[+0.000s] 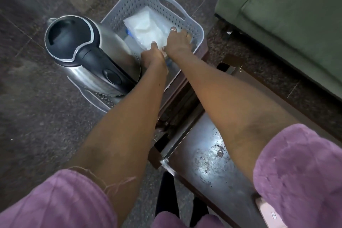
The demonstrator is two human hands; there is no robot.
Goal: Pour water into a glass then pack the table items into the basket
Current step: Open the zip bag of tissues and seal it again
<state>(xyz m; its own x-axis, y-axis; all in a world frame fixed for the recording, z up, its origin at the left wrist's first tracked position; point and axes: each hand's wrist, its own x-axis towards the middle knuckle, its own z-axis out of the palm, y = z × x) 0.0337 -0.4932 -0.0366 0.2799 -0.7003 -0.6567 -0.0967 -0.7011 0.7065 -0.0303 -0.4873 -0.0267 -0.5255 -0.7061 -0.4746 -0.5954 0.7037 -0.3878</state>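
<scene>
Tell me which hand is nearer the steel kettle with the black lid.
Left. The left hand is right beside the steel kettle, while the right hand reaches farther away over the white packet.

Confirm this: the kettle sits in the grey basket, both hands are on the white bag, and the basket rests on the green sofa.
Wrong on one point. The head view shows the basket at the end of the table, not on the sofa. The kettle is in it, and the left hand and right hand are on the bag.
</scene>
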